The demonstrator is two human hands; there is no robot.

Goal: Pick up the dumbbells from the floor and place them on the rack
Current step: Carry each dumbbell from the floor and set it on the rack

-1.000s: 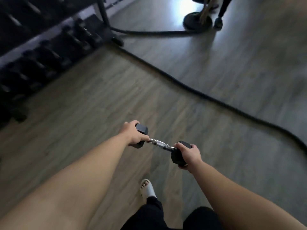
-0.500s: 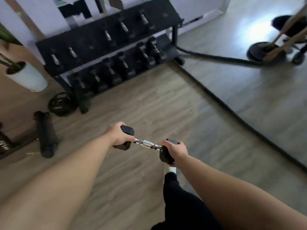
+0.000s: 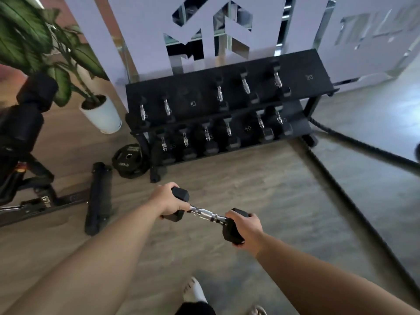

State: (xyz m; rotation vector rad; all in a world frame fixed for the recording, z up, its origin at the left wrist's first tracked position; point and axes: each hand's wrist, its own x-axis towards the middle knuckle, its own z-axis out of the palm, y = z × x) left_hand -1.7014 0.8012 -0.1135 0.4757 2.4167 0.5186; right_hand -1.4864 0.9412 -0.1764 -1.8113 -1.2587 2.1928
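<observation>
Rack [image 3: 317, 79] stands ahead against the pale wall, two black tiers sloping toward the camera. Its upper tier holds five dumbbells, two at the left end and three right of centre, with bare shelf between them by a painted "10" and more bare shelf at the right end by a "20". The lower tier carries six dumbbells in a row, with a gap by a "40". A white pot [image 3: 103, 117] to the rack's left holds a leafy plant.

The carried dumbbell [image 3: 205, 214] hangs in the air above the wood floor [image 3: 261, 183], well short of the rack, its chrome bar slanting down to the right. The left hand [image 3: 167, 201] is wrapped over its left hex head and the right hand [image 3: 246, 226] is wrapped over its right hex head.

Open floor lies between the hands and the rack's front edge. A thick black rope [image 3: 354, 208] borders it on the right; a weight plate [image 3: 129, 160] and a black roller [image 3: 98, 196] lie at the left.
</observation>
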